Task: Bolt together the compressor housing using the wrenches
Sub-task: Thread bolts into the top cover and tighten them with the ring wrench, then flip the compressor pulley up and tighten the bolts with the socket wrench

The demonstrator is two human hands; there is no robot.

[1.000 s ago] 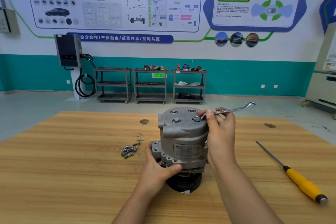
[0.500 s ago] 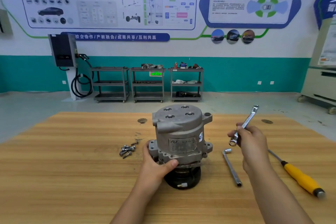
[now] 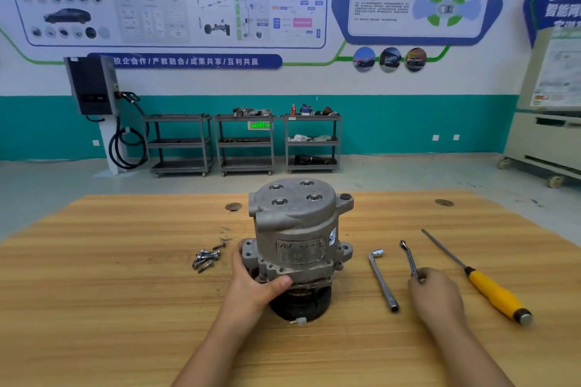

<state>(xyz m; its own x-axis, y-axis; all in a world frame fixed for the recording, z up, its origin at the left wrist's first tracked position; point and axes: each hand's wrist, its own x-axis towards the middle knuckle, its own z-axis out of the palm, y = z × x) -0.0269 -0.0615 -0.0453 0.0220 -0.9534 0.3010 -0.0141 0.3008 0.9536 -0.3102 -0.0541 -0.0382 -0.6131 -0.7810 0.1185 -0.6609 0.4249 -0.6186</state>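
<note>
Blue wall banner (image 3: 185,61): white characters "校企合作 / 产教融合 / 成果共享 / 互利共赢".
White wall poster with car diagrams (image 3: 166,0): fine print blurred, unreadable.
Blue-framed wall panel with green header (image 3: 418,6): text too small to read.
Blue wall sign at right edge (image 3: 562,6): partly cut off, "智能网" legible.
Green lit sign behind grey carts (image 3: 259,125): unreadable.
Grey metal compressor housing (image 3: 298,229): label plate illegible.

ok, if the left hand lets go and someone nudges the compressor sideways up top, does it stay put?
Probably tippy: the compressor stands on end on its narrower black pulley, with the wide metal housing above. It looks like cast metal, so likely heavy and hard to catch. The left hand is gripping its lower flange.
</note>
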